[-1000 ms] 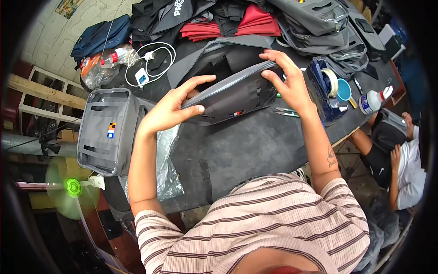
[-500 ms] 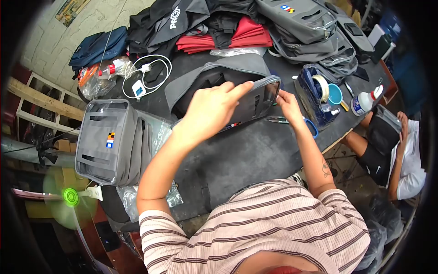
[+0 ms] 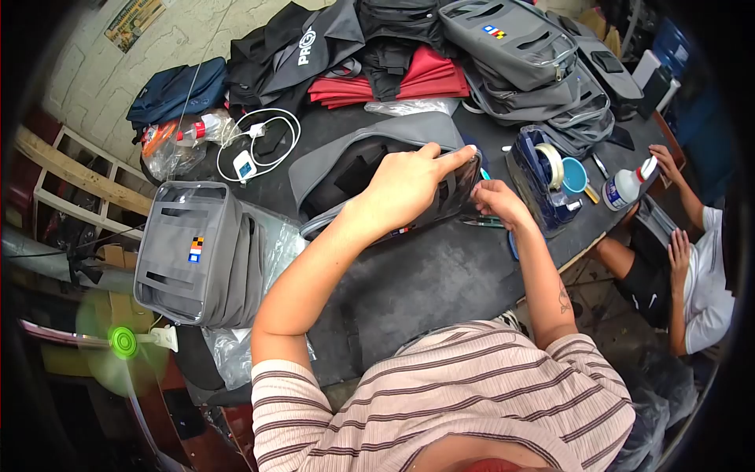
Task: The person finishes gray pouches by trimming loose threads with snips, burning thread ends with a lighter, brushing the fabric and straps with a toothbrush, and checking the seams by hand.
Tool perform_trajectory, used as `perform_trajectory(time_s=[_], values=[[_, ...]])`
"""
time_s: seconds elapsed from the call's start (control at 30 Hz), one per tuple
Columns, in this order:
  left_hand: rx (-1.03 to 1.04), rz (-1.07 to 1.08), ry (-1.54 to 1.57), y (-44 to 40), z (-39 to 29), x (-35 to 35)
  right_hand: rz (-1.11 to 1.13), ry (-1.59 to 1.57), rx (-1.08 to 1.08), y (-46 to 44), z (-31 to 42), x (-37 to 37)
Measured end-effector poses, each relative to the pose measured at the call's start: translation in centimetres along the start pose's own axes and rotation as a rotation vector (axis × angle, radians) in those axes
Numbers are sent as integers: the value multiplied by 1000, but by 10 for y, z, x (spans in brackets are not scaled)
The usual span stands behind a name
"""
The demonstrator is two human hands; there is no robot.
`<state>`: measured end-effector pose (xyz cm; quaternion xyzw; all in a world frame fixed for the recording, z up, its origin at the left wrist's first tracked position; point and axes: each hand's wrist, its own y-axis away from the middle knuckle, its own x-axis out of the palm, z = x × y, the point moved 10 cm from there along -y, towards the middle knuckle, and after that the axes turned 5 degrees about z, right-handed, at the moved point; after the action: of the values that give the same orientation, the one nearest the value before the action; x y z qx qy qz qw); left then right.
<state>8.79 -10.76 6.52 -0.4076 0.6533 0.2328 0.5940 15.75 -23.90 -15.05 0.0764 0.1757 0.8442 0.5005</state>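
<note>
A grey bag [image 3: 425, 130] lies on the dark table with its zippered mouth gaping and its black inside showing. My left hand [image 3: 405, 189] grips the near rim of that mouth, the index finger stretched along the edge toward the right corner. At that corner, by the clear plastic side, the fingers of my right hand [image 3: 499, 200] are pinched together. What they hold is too small to make out. Partly under my right hand lie small scissors or snips [image 3: 484, 223].
Stacked grey bags [image 3: 193, 252] stand at left, beside clear plastic. A tape dispenser [image 3: 543, 189], blue cup [image 3: 574, 175] and white bottle [image 3: 621, 189] are at right. Behind lie red fabric [image 3: 429, 75], more grey bags [image 3: 507, 43] and a white cable [image 3: 295, 130]. Another person [image 3: 700, 267] sits at right.
My right hand has moved slightly down along the bag's right corner. My left hand has shifted right along the rim. The other person's hand has reached up toward the table edge.
</note>
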Motion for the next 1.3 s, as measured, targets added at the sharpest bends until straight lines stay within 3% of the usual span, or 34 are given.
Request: perform_trajectory(time_s=[0.07, 0.17, 0.37, 0.53, 0.57, 0.67, 0.73, 0.9, 0.97, 1.0, 1.07, 1.13, 1.2, 1.27, 1.3], values=[[23, 21, 1, -1, 0, 2, 2, -17, -140, 7, 24, -2], [35, 51, 22, -1, -6, 4, 257, -412, -434, 23, 87, -5], [24, 24, 114, -6, -2, -1, -114, 229, -452, 39, 143, -12], [64, -121, 88, -16, -1, -6, -29, -239, -470, 18, 128, -13], [83, -137, 138, -20, -2, -5, -117, -246, -510, 20, 127, -18], [72, -154, 185, -28, -1, -3, -532, 401, -855, 69, 183, -3], [96, -268, 200, -31, 1, -12, -550, 632, -825, 82, 201, 10], [-97, -287, 1, -44, -3, -14, -412, 584, -850, 78, 200, 16], [-221, -290, -72, -49, 8, -14, -220, 378, -985, 84, 198, 20], [-222, -291, -72, -51, 10, -11, -84, 123, -975, 71, 185, 12], [-265, -387, 38, -50, 21, -12, -100, -132, -899, 61, 164, 11], [-288, -371, 121, -47, 21, -15, -341, 369, -949, 79, 176, 17], [-316, -349, 204, -42, 23, -9, -397, 416, -972, 77, 176, 18], [-241, -599, -58, -28, 8, -28, -482, 427, -1039, 82, 180, 22], [-281, -559, -249, -25, 2, -44, -531, 434, -1029, 81, 177, 19]])
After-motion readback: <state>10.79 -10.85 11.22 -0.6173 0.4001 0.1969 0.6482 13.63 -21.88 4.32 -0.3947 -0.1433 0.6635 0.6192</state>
